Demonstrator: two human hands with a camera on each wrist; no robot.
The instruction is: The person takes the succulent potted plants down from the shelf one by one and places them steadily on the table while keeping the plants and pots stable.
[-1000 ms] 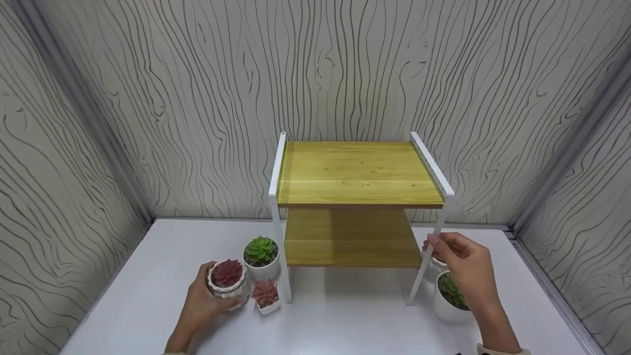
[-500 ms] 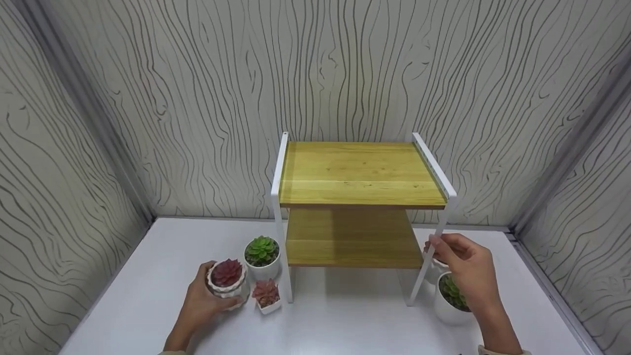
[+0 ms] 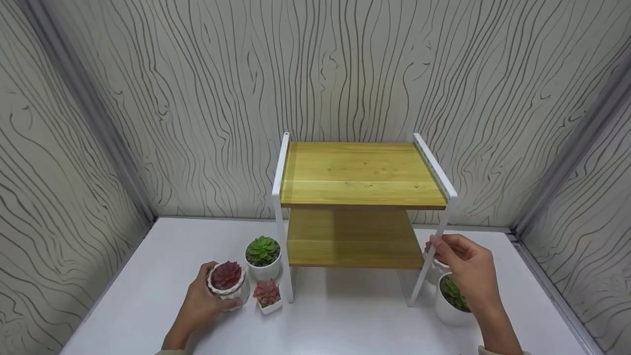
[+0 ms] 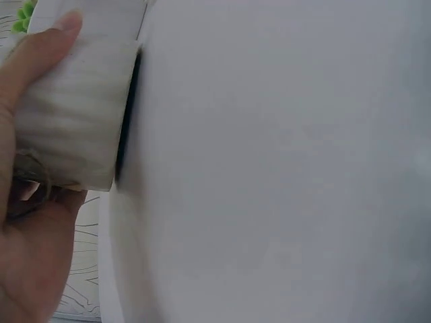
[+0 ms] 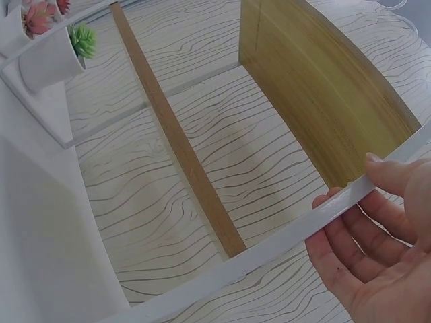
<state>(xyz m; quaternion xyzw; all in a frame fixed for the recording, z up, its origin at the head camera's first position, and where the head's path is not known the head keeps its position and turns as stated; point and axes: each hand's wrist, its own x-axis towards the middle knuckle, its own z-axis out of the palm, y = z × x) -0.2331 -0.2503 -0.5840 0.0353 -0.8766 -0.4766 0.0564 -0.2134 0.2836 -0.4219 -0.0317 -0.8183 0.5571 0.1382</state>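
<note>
My left hand point(image 3: 199, 301) grips a round white pot point(image 3: 238, 297) with a scalloped rim and a dark red succulent point(image 3: 227, 274) in it. In the left wrist view, thumb and fingers wrap the pot point(image 4: 81, 114), whose base edge is close over the tabletop; a loop of twine shows on its side. My right hand point(image 3: 471, 273) pinches the front right leg point(image 3: 418, 286) of a two-tier wooden shelf point(image 3: 362, 172) with white metal sides. The right wrist view shows thumb and fingertips on either side of that white leg point(image 5: 276, 239), below the upper board.
Left of the shelf stand a green succulent point(image 3: 262, 250) in a round white pot and a pink succulent point(image 3: 267, 292) in a small square one. To the right, a white pot point(image 3: 449, 311) with a green plant and another pot point(image 3: 439, 268) are partly behind my right hand. Patterned walls point(image 3: 345, 74) enclose the table.
</note>
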